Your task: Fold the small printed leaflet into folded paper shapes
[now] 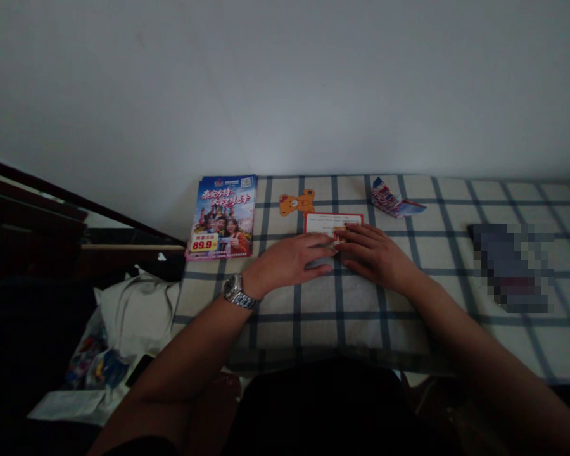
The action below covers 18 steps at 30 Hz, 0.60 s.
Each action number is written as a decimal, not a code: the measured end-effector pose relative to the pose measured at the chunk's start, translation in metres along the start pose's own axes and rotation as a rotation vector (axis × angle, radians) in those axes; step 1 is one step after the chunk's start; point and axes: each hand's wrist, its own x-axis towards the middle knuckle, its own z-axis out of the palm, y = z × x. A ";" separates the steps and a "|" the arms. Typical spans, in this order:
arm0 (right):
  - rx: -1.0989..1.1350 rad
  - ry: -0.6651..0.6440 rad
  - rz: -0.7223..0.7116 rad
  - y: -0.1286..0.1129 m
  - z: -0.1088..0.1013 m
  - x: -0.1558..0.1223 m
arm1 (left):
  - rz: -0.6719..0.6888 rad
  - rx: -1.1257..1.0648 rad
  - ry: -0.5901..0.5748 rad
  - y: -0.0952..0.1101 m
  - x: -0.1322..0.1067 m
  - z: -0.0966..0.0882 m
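Observation:
A sheet of paper [320, 221] with a red border and printed lines lies on the checked tablecloth [285, 316]. My left hand [289, 259], with a metal watch [235, 291] on its wrist, rests over the sheet's near left part, fingers stretched out. From the other side my right hand [375, 253] lies flat on the sheet's right part, its fingers extended. The fingertips of both hands come close together near the middle. Much of the sheet's near part is hidden beneath the hands.
A stack of flyers [223, 218] lies at the back left. A folded flyer [394, 201] stands partly upright at the back right. Farther right is a pixelated dark object [510, 266]. White bags [137, 310] sit below the table's left edge; a wall [313, 88] rises behind.

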 end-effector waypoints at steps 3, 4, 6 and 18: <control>-0.010 0.001 -0.011 0.001 0.000 0.000 | -0.001 0.020 -0.009 -0.002 0.000 -0.002; -0.014 0.004 -0.016 0.001 0.000 0.000 | -0.004 0.032 -0.015 -0.003 0.000 -0.003; -0.021 0.009 -0.027 0.001 0.000 0.000 | -0.008 0.045 -0.023 -0.005 -0.001 -0.004; -0.023 0.014 -0.044 0.004 0.000 -0.002 | -0.004 0.057 -0.069 -0.002 -0.002 -0.010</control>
